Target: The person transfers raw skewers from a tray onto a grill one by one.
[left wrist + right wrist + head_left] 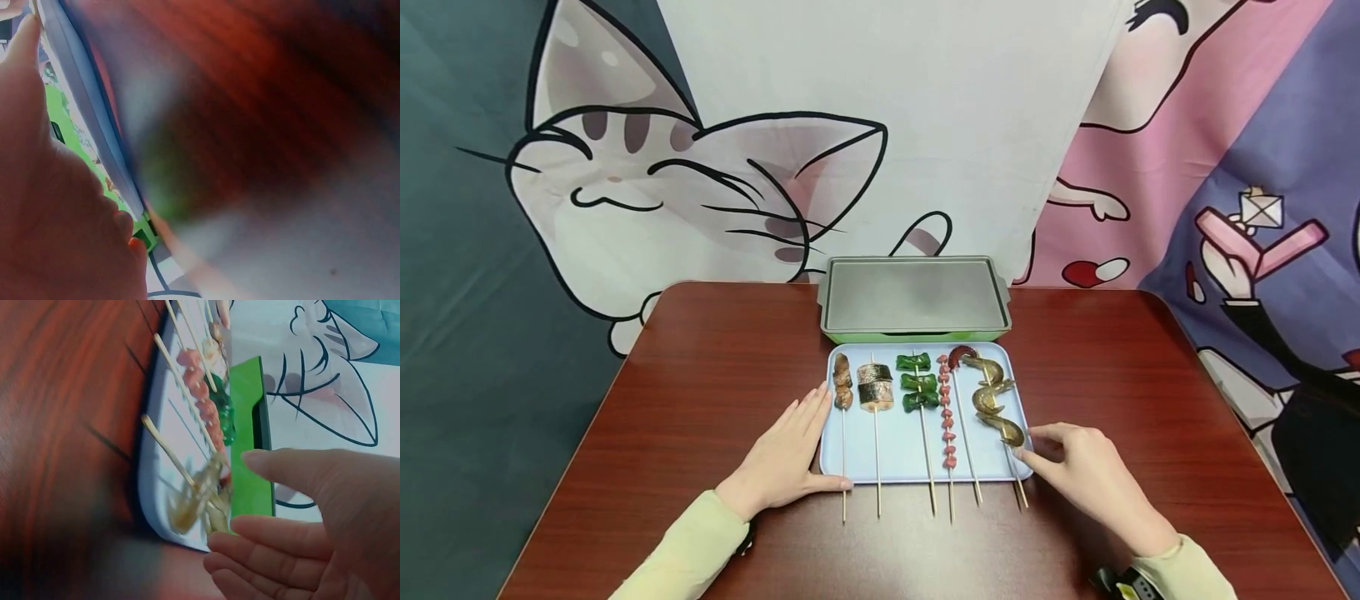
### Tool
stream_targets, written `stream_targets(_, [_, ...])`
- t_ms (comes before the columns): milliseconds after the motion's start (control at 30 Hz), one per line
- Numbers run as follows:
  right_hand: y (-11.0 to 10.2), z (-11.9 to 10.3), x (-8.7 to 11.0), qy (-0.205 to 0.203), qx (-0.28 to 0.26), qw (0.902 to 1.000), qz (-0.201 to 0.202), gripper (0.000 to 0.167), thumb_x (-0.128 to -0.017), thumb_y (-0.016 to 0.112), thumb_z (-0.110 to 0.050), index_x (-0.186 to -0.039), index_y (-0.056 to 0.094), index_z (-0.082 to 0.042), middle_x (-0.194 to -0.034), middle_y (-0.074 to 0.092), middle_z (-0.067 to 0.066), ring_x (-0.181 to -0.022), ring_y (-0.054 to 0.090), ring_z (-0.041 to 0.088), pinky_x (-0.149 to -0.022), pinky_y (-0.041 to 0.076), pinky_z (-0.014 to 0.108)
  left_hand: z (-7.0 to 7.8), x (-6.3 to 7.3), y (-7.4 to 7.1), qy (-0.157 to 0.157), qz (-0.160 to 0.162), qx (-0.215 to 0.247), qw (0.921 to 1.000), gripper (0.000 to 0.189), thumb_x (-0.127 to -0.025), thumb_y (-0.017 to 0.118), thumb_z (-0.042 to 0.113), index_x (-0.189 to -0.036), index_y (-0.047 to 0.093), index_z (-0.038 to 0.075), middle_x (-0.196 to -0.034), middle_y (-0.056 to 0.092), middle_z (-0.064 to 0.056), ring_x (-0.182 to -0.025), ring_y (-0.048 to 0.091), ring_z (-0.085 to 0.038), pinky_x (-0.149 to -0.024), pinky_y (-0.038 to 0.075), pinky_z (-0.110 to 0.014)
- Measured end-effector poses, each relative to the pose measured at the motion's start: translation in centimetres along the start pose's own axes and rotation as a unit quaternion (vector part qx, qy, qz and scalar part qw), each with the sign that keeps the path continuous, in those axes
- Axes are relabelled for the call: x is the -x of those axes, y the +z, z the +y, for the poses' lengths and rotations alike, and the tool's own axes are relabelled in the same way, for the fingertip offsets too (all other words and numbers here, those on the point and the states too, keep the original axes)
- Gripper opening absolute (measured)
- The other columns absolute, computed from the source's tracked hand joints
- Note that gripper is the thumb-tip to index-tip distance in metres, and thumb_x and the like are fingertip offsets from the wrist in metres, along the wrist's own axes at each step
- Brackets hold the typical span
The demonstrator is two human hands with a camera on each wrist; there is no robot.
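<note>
A pale blue tray [898,454] lies on the table, bearing several skewers with their sticks over its front rim. My left hand [786,450] rests along the tray's left side, fingers straight, thumb at the front edge by the stick of a brown-chunk skewer [843,383]. At the right rim is my right hand [1078,462], its thumb tip close to a shrimp skewer [988,402]; in the right wrist view thumb and fingers stand apart. Between the hands lie a dark-skinned pale-chunk skewer [876,388], a green pepper skewer [919,382], a pink-red-piece skewer [947,412] and a dark red curled-piece skewer [958,357].
Right behind the tray stands a green appliance with a grey flat top [916,292], near the table's far edge. The brown wooden table [715,375] extends on both sides. Cartoon-printed cloth [970,125] hangs behind. A black object [1315,458] is at the far right.
</note>
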State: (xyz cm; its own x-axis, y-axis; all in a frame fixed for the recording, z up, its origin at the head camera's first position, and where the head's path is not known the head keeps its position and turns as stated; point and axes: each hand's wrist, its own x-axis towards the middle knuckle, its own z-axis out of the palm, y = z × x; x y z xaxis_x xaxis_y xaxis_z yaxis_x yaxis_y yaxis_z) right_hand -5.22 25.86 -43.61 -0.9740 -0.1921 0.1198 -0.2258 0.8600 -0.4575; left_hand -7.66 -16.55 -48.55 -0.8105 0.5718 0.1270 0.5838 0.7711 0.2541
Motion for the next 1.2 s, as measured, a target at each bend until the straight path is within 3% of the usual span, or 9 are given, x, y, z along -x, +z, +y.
stream_targets(100, [0.7,-0.1,0.4,0.010,-0.011,0.9998,-0.011,0.026,-0.080,0.088,-0.030,-0.095,0.081,-0.010,-0.077,0.070,-0.011,-0.065,0.060,0.002,-0.061,0.052,0.032,-0.2,0.3,0.2,-0.003,-0.014,0.003,0.9999,0.120,-0.083,0.060,0.079,-0.157,0.026,-0.009,-0.164,0.022,-0.024,-0.150,0.025,-0.036,-0.120,0.024,-0.050])
stream_targets(200, [1.2,-0.1,0.6,0.009,-0.017,0.9998,-0.011,0.018,-0.079,0.088,-0.027,-0.089,0.080,-0.014,-0.070,0.064,-0.019,-0.063,0.059,0.000,-0.058,0.050,0.029,-0.3,0.5,0.3,0.002,-0.019,0.005,0.9998,0.114,-0.087,0.058,0.076,-0.156,0.027,-0.009,-0.164,0.023,-0.024,-0.149,0.026,-0.037,-0.119,0.025,-0.050])
stream_targets(533, [2.3,-0.5,0.8,0.019,-0.036,0.9987,-0.032,0.010,-0.078,0.087,-0.017,-0.086,0.081,-0.015,-0.068,0.064,-0.020,-0.065,0.060,0.002,-0.060,0.050,0.030,-0.4,1.1,-0.8,0.011,-0.045,0.022,0.9987,0.082,-0.103,0.057,0.048,-0.156,0.030,-0.008,-0.162,0.027,-0.022,-0.149,0.027,-0.035,-0.119,0.024,-0.051])
stream_targets(600, [2.4,-0.5,0.8,0.023,-0.038,0.9984,-0.035,0.009,-0.078,0.087,-0.016,-0.086,0.081,-0.015,-0.067,0.064,-0.020,-0.064,0.059,0.002,-0.059,0.049,0.029,-0.4,1.2,-0.7,0.013,-0.045,0.022,0.9987,0.082,-0.103,0.056,0.049,-0.156,0.030,-0.008,-0.163,0.028,-0.022,-0.149,0.027,-0.035,-0.119,0.024,-0.051])
stream_targets(767, [2.5,-0.5,0.7,0.044,-0.067,0.9959,-0.042,0.008,-0.080,0.086,-0.017,-0.086,0.081,-0.015,-0.067,0.064,-0.019,-0.063,0.056,0.002,-0.060,0.048,0.027,-0.2,1.2,-0.4,0.009,-0.041,0.021,0.9989,0.102,-0.094,0.058,0.066,-0.157,0.028,-0.008,-0.164,0.024,-0.022,-0.149,0.026,-0.034,-0.120,0.024,-0.050])
stream_targets(867, [2.6,-0.3,0.7,0.076,-0.108,0.9900,-0.050,0.008,-0.082,0.085,-0.016,-0.088,0.082,-0.013,-0.068,0.066,-0.015,-0.063,0.057,0.003,-0.059,0.048,0.024,-0.1,1.2,0.2,0.004,-0.038,0.010,0.9992,0.107,-0.092,0.056,0.072,-0.157,0.026,-0.007,-0.165,0.021,-0.022,-0.150,0.024,-0.034,-0.120,0.023,-0.048])
stream_targets(1033, [2.5,0.1,0.9,0.129,-0.187,0.9713,-0.070,0.011,-0.087,0.080,-0.011,-0.096,0.080,-0.005,-0.067,0.069,-0.004,-0.058,0.063,0.010,-0.055,0.051,0.024,0.1,1.2,0.7,0.001,-0.024,-0.002,0.9997,0.103,-0.094,0.053,0.070,-0.156,0.028,-0.008,-0.165,0.021,-0.023,-0.151,0.023,-0.035,-0.121,0.022,-0.047])
stream_targets(1200, [2.3,0.3,1.1,0.144,-0.231,0.9590,-0.080,0.011,-0.089,0.076,-0.007,-0.098,0.077,0.000,-0.072,0.071,0.002,-0.058,0.066,0.014,-0.055,0.055,0.026,0.6,1.1,0.3,0.007,-0.009,-0.006,0.9999,0.102,-0.094,0.056,0.068,-0.154,0.032,-0.011,-0.162,0.026,-0.025,-0.149,0.027,-0.037,-0.119,0.024,-0.049])
